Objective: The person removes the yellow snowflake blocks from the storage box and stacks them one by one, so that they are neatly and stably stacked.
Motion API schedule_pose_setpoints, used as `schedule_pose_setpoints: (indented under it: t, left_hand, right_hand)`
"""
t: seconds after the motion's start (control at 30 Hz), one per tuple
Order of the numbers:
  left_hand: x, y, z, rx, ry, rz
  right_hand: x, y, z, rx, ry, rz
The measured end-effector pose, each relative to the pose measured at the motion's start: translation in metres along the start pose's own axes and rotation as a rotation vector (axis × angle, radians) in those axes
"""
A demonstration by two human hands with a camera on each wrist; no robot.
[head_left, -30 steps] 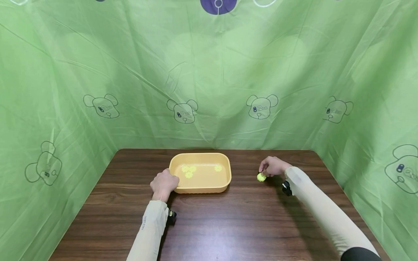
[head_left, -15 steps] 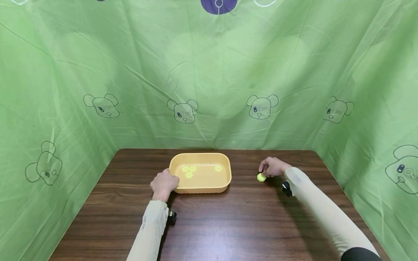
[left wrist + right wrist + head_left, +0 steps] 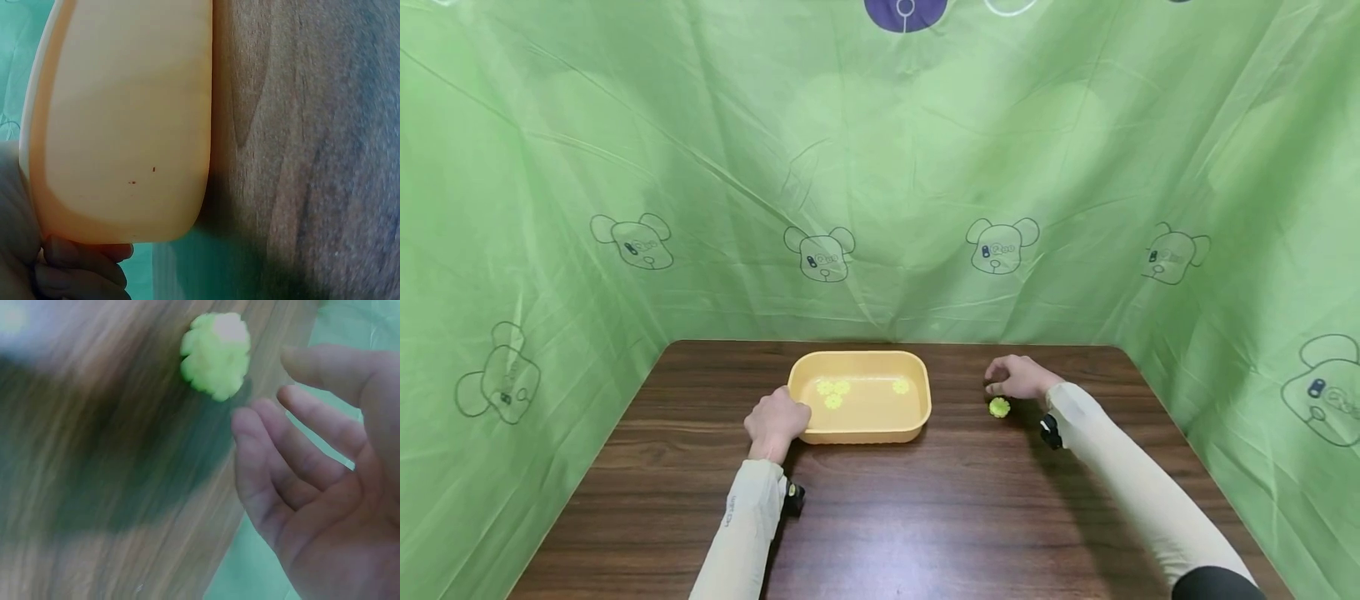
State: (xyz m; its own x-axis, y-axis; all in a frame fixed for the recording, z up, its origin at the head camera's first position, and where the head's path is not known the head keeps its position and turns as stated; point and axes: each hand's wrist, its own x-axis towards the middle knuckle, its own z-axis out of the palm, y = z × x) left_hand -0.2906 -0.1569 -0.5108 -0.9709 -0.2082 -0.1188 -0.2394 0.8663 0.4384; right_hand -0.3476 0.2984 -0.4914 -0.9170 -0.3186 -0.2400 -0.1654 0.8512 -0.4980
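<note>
A yellow rectangular plastic basin (image 3: 865, 427) stands on the table, left of the middle. My left hand (image 3: 777, 423) grips the left end of its rim, with several fingers (image 3: 84, 265) curled against the outer wall in the left wrist view. Right of the basin, a small yellow-green flower-shaped piece (image 3: 999, 407) lies on the wood. My right hand (image 3: 1019, 377) is just behind that piece, apart from it. In the right wrist view the flower-shaped piece (image 3: 217, 355) sits beyond the fingertips, and the hand (image 3: 325, 512) has its thumb and fingers apart, holding nothing.
Several pale yellow flower shapes (image 3: 833, 401) show on the basin's floor; whether they are loose or part of it I cannot tell. Dark wood table (image 3: 880, 517) spreads around both hands. Green cloth (image 3: 910, 167) hangs behind and at both sides.
My right hand has let go of the flower-shaped piece and shifted slightly up and left. The piece stays on the table, now fully visible. My left hand and the basin have not moved.
</note>
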Motion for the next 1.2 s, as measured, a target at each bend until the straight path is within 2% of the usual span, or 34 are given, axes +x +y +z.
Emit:
schedule_pose_setpoints:
  t: [0.17, 0.3, 0.47, 0.6, 0.73, 0.83, 1.0, 1.2]
  left_hand:
    - [-0.001, 0.0, -0.001, -0.002, -0.006, 0.001]
    - [-0.002, 0.0, -0.002, 0.003, -0.004, 0.002]
    - [-0.003, 0.0, -0.002, 0.003, -0.001, 0.002]
    - [-0.004, 0.0, 0.0, -0.001, 0.001, 0.0]
    - [-0.005, 0.0, 0.001, 0.001, 0.005, -0.005]
    - [-0.004, 0.001, 0.001, 0.005, 0.008, -0.009]
    - [-0.003, 0.002, 0.001, 0.001, 0.002, -0.006]
    - [-0.003, 0.0, 0.001, 0.004, 0.007, -0.014]
  right_hand:
    - [0.013, -0.018, -0.002, -0.034, 0.049, -0.054]
    - [0.026, -0.044, -0.007, -0.059, 0.099, -0.116]
    - [0.044, -0.101, -0.013, -0.044, 0.141, -0.21]
    - [0.058, -0.154, -0.004, -0.007, 0.093, -0.276]
    - [0.072, -0.197, 0.021, 0.049, 0.016, -0.304]
    - [0.081, -0.215, 0.042, 0.136, -0.04, -0.274]
    - [0.09, -0.225, 0.07, 0.295, -0.118, -0.133]
    - [0.097, -0.229, 0.086, 0.332, -0.161, -0.013]
